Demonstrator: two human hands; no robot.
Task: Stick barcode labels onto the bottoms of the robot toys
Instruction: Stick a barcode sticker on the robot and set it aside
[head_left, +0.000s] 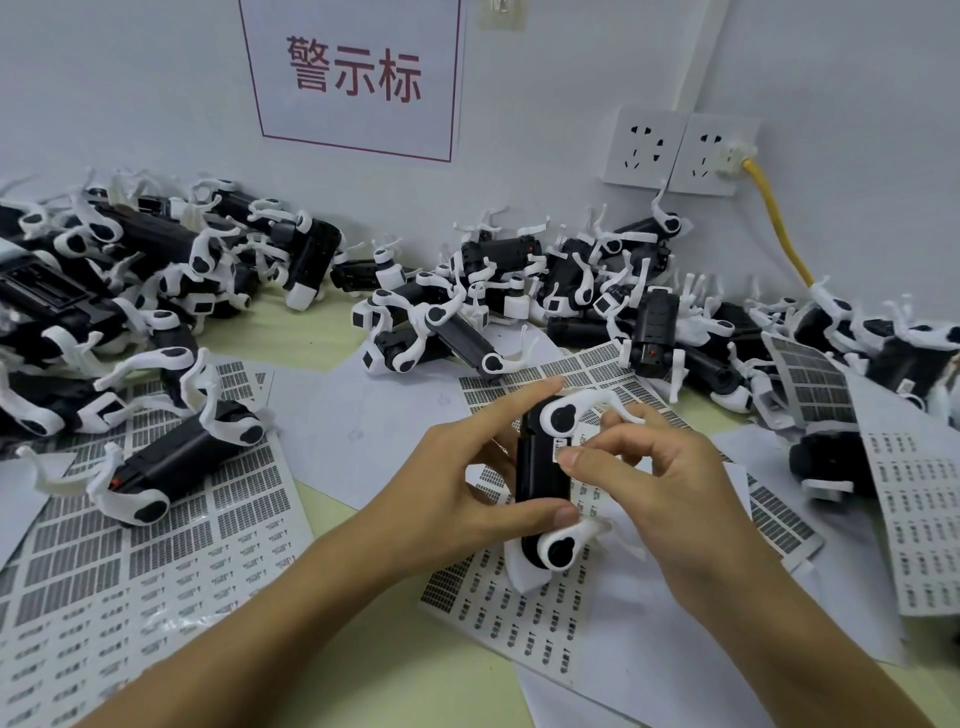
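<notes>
On the table: a pale green table (457, 670) stood against a white wall, covered with label sheets and black-and-white robot toys.
Held toy: one robot toy (540, 467) was lifted just above the label sheet in front of the person, its long black body running away from the camera and white legs at both ends.
Left hand: the left hand (457, 483) gripped the held toy from the left, index finger stretched along its far end, thumb curled across its near end.
Right hand: the right hand (644, 467) pinched a small white barcode label (563, 448) with curled fingers, thumb tip pressing it against the toy's black face.
Label sheet below: a label sheet (524, 618) lay under the hands, partly stripped, small printed labels left in rows.
Left sheet: another label sheet (156, 545) lay at the left with a robot toy (171, 462) resting on it.
Left pile: a heap of toys (130, 275) lay along the wall.
Right pile: a second heap (649, 301) stretched toward the right edge.
Wall: a sign (358, 73) with red characters hung above; two wall sockets (675, 150) sat to its right, a yellow cable (776, 223) plugged into the right one.
</notes>
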